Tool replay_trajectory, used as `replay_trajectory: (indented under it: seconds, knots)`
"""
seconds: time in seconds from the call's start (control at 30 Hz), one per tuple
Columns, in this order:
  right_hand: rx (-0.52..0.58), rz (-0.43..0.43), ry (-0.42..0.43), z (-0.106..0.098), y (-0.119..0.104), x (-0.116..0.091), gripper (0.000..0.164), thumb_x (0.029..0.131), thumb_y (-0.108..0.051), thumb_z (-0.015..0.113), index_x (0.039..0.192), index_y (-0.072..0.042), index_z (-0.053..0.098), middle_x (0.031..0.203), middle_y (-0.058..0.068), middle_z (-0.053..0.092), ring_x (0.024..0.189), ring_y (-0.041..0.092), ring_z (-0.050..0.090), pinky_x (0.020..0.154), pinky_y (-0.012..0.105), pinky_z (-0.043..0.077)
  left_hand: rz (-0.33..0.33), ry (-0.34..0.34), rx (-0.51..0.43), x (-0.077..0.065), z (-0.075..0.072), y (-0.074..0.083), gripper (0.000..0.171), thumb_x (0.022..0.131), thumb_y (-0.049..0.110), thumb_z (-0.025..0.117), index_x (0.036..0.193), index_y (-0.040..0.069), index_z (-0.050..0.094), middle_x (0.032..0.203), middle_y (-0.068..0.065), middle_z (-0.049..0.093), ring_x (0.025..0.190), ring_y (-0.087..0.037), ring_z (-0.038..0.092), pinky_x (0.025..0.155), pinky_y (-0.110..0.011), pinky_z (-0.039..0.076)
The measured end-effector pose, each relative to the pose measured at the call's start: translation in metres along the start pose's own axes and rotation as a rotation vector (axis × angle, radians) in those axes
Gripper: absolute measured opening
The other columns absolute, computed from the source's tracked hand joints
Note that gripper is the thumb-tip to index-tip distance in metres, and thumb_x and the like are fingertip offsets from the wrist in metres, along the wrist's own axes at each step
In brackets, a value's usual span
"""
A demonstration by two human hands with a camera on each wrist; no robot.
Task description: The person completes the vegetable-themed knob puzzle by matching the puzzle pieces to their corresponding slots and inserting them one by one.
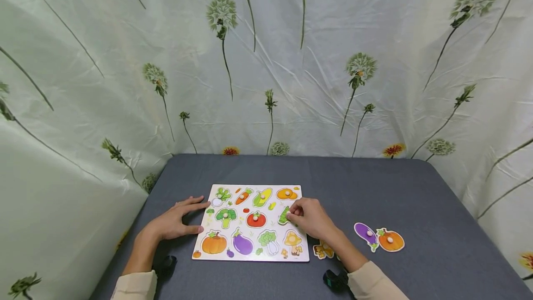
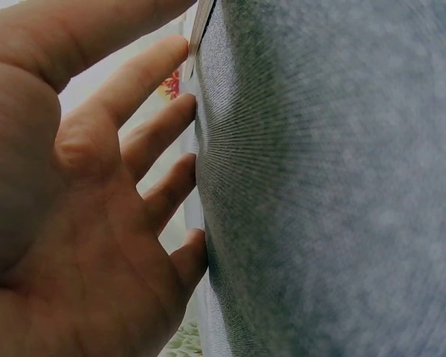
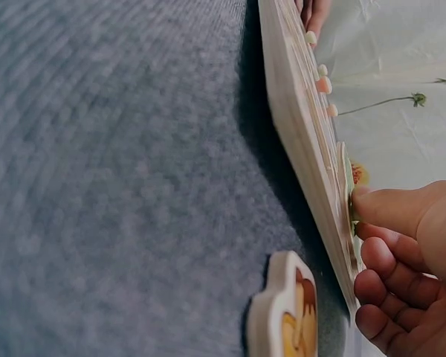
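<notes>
A white wooden vegetable puzzle board (image 1: 245,256) lies flat on the table. My right hand (image 1: 310,217) is over its right edge, thumb and fingers pinching a green vegetable puzzle piece (image 1: 283,216). In the right wrist view that green piece (image 3: 352,212) sits at the board's face, partly hidden by the fingers; whether it is fully seated I cannot tell. My left hand (image 1: 176,220) has its fingers spread, with fingertips and thumb touching the board's left edge. Knobbed carrot (image 1: 243,196), corn (image 1: 262,197), broccoli (image 1: 225,216) and tomato (image 1: 256,219) pieces lie in the board.
Right of the board, an eggplant piece (image 1: 365,235) and a pumpkin piece (image 1: 390,240) lie on the grey table (image 1: 416,198). A mushroom piece (image 1: 323,250) is partly covered by the right forearm. The board's bottom row shows printed vegetable shapes without knobs. A flowered curtain (image 1: 291,105) hangs behind.
</notes>
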State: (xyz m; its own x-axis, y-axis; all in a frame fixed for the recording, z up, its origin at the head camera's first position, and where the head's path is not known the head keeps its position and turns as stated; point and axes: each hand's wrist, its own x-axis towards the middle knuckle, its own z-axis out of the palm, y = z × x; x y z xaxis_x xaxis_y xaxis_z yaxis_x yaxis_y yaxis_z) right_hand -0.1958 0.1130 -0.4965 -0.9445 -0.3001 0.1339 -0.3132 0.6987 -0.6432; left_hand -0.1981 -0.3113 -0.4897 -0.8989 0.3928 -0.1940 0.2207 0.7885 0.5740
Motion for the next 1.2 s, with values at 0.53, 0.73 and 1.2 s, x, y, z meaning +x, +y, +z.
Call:
replay_trajectory:
  seconds: [0.53, 0.73, 1.2]
  knots:
    - [0.008, 0.029, 0.006, 0.0055, 0.0004, -0.0023, 0.012, 0.087, -0.018, 0.083, 0.081, -0.017, 0.072, 0.072, -0.009, 0.057, 0.065, 0.004, 0.049, 0.059, 0.02, 0.04, 0.006, 0.004, -0.002, -0.0037, 0.0005, 0.0048, 0.079, 0.083, 0.045, 0.083, 0.152, 0.019, 0.053, 0.164, -0.023, 0.035, 0.153, -0.056, 0.017, 0.116, -0.079, 0.008]
    - [0.003, 0.043, 0.019, 0.0047, -0.0003, -0.0019, 0.014, 0.086, -0.018, 0.084, 0.08, -0.017, 0.072, 0.071, -0.009, 0.056, 0.064, 0.004, 0.049, 0.06, 0.02, 0.04, 0.01, 0.003, -0.003, -0.0034, 0.0008, 0.0054, 0.078, 0.083, 0.044, 0.083, 0.151, 0.019, 0.054, 0.164, -0.023, 0.036, 0.153, -0.057, 0.017, 0.116, -0.079, 0.008]
    - [0.053, 0.072, 0.052, 0.0044, 0.0006, -0.0058, 0.016, 0.084, -0.022, 0.087, 0.088, -0.015, 0.074, 0.075, -0.008, 0.058, 0.068, 0.007, 0.05, 0.062, 0.021, 0.041, -0.01, 0.004, 0.002, -0.0018, -0.0003, 0.0035, 0.08, 0.083, 0.047, 0.082, 0.152, 0.018, 0.053, 0.165, -0.023, 0.034, 0.154, -0.056, 0.015, 0.117, -0.079, 0.006]
